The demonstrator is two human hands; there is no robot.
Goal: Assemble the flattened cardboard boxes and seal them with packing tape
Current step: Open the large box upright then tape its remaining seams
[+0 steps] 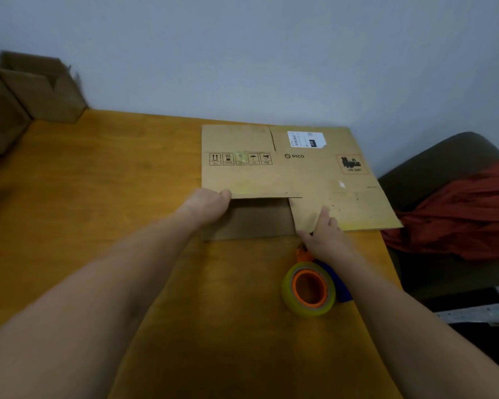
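Observation:
A flattened cardboard box [288,171] with a PICO print and a white label lies on the wooden table [98,197], toward the back right. My left hand [206,207] grips its near left edge, thumb on top and fingers curled under the upper layer. My right hand [324,236] pinches the near corner of the right flap. A packing tape dispenser [310,287], with an orange core, a yellowish roll and a blue handle, sits on the table just below my right hand.
Assembled brown boxes [35,90] stand at the table's back left corner against the wall. A dark chair with red cloth [458,214] is right of the table. A metal rail [478,312] shows at the lower right.

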